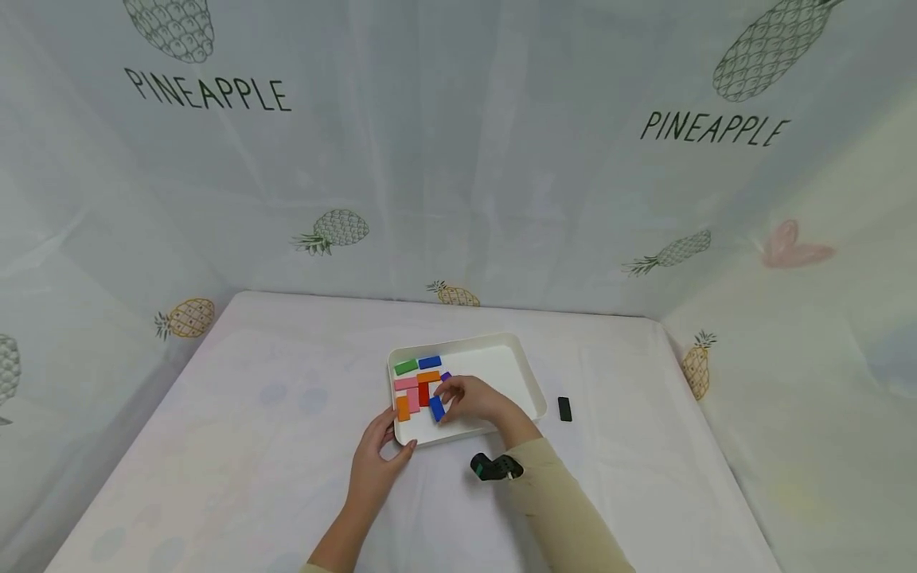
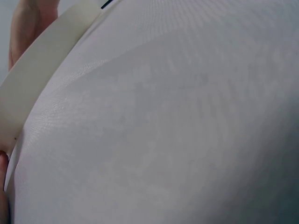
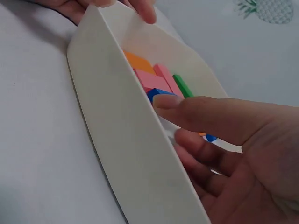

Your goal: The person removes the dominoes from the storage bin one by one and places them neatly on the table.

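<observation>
A shallow white tray [image 1: 501, 368] lies on the table, with several coloured blocks gathered in its left part. My right hand [image 1: 469, 398] reaches over the near rim and pinches a blue block [image 1: 437, 409] between thumb and fingers. In the right wrist view, the thumb is against the blue block [image 3: 160, 92], which the fingers partly hide. At the near left corner, my left hand [image 1: 376, 458] holds the tray, thumb at the front side and fingers at the left side. Beside the blue block are a red block [image 1: 423, 394], a pink block [image 1: 413, 400] and an orange block [image 1: 403, 408].
Along the tray's far side lie a green block [image 1: 405, 366] and another blue block [image 1: 430, 362]. A purple block [image 1: 446, 375] shows partly behind the right hand. To the right of the tray, a small black block [image 1: 564, 409] lies on the white tablecloth [image 1: 630, 477].
</observation>
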{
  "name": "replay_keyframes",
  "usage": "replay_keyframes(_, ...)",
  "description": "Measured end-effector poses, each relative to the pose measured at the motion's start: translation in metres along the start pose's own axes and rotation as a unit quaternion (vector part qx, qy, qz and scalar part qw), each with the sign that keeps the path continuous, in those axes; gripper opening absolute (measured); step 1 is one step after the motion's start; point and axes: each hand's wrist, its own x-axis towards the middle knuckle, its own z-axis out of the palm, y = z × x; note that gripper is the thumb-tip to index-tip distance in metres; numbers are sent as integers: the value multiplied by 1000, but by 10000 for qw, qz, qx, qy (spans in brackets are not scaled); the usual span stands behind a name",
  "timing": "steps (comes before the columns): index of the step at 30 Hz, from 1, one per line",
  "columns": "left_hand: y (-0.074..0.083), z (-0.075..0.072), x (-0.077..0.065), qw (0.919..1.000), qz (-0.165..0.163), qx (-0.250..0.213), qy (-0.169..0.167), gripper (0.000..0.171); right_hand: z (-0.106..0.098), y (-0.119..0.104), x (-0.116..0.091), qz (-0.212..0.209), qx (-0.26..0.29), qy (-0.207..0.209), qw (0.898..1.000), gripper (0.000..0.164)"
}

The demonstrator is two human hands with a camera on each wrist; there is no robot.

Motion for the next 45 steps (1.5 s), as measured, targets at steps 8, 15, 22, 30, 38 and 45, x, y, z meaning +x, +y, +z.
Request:
replay_keyframes(8,-1,-2,-2,9999,-35,142,-32,69,-13,1,-17,-185,23,-620,9979,37)
replay_keyframes(15,-3,-2,-3,9998,-80,189,-5,70,-32,4,-31,-292,-104,-877,9957,39)
replay_keyframes(22,-2,-3,-3,9999,23,154,9,69,-54,10,-46,-386,108,-882,9953,40)
replay_keyframes(30,-2,0,-3,9999,57,99,22,69,-80,25,-67,-582,328,-740,9950,42)
replay_keyframes(38,-2,2,-3,9999,124,98,52,69,-107,32,-89,-857,413,-510,9942,42)
replay_keyframes(45,-2,3,-2,9998,100,144,55,70,-123,53,-108,-394,635,71,9972,44)
